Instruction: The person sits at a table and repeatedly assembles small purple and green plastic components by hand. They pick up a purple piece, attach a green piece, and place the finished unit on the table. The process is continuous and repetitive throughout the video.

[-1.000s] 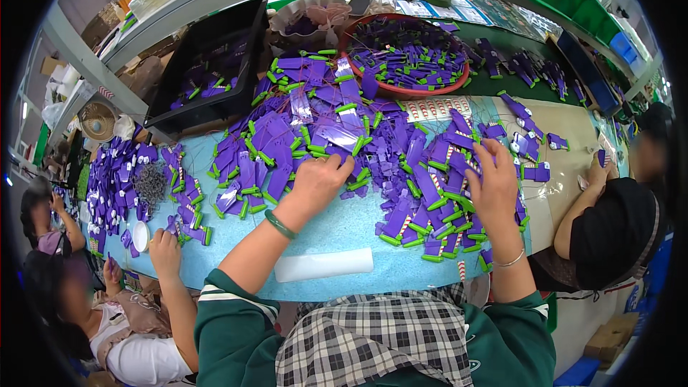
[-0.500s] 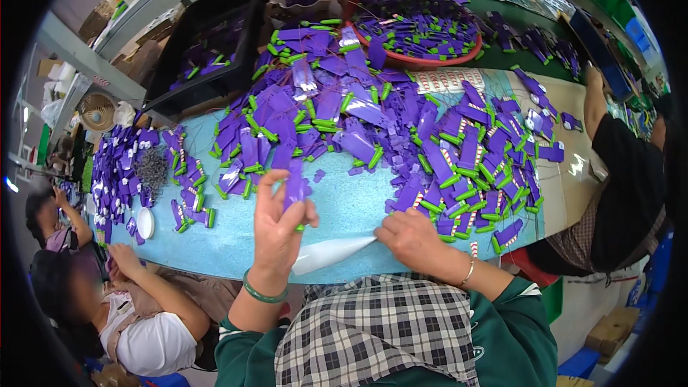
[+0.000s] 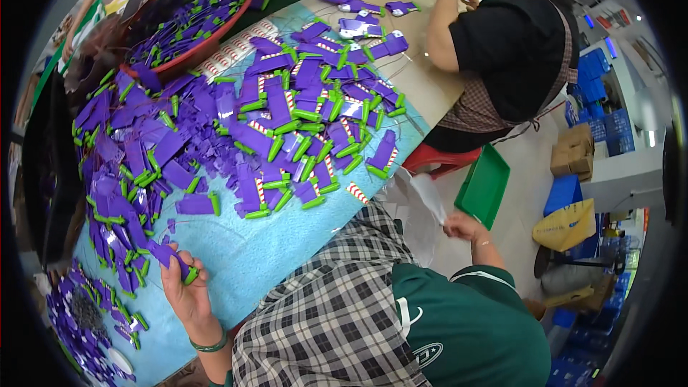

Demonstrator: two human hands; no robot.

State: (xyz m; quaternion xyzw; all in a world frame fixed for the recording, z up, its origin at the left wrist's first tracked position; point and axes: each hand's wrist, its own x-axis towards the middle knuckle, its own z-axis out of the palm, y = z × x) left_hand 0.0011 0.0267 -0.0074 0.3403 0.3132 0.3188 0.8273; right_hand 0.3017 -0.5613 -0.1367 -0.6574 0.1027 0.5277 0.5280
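Tabletop (image 3: 251,258): pale blue, set in a busy workroom, thickly heaped with purple pieces.
Left hand (image 3: 188,294): curled round one green-ended purple piece (image 3: 165,254), near the tabletop's left part.
Right hand (image 3: 464,228): gripping a white strip (image 3: 428,197) beyond the tabletop's edge, beside a clear plastic bag (image 3: 418,229).
Striped pile (image 3: 276,104): probably the finished share, made up of many green-ended pieces with red-striped strips.
Plain heap (image 3: 172,145): apparently the share left, sprawling leftward, without stripes as far as visible.
Progress: seemingly partway, judging by both heaps.
Red basin (image 3: 208,47): full of purple-and-green pieces.
Black bin (image 3: 46,165): deep in shadow, contents impossible to tell.
Green tray (image 3: 484,185): on the floor, near a red stool (image 3: 441,159).
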